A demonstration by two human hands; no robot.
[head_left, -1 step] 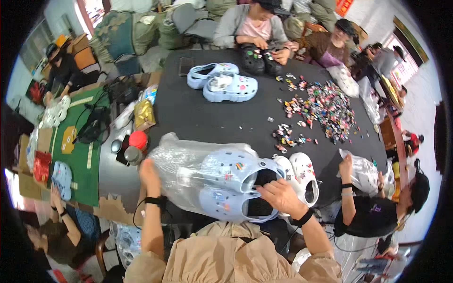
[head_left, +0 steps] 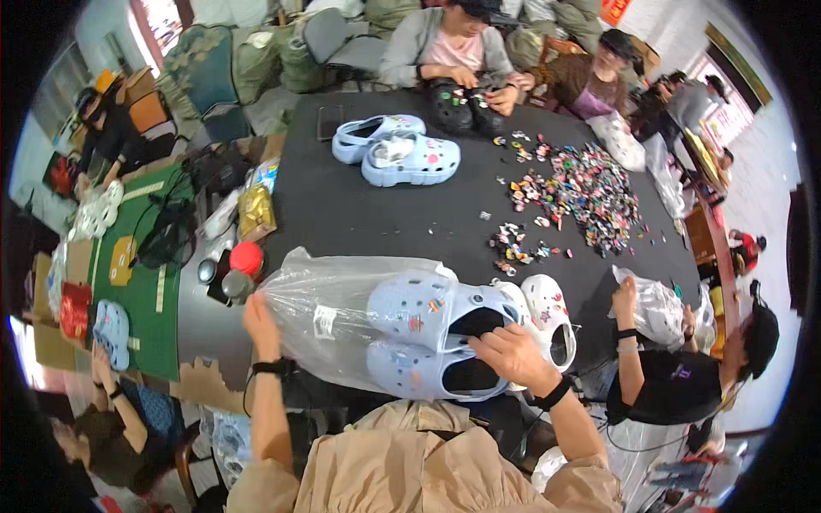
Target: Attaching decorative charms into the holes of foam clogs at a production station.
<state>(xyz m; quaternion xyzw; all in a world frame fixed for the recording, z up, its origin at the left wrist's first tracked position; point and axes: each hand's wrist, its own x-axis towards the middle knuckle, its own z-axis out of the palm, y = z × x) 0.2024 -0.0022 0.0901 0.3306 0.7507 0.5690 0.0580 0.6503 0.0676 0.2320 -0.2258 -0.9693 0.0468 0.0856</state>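
My left hand (head_left: 261, 325) grips the closed end of a clear plastic bag (head_left: 329, 321) lying on the black table (head_left: 359, 214). Two pale blue clogs (head_left: 428, 338) with small coloured charms sit side by side, their toes inside the bag and their heels sticking out. My right hand (head_left: 513, 355) rests on the heel openings of the clogs, fingers curled over them. A white clog (head_left: 552, 316) with charms lies just right of the pair.
A second pair of pale blue clogs (head_left: 398, 152) lies at the table's far side. A heap of small coloured charms (head_left: 581, 192) covers the right half. People sit around the table: one opposite works on black clogs (head_left: 462, 107), one at right holds a plastic bag (head_left: 658, 308). A green mat (head_left: 141, 282) and a red-capped bottle (head_left: 246, 256) lie left.
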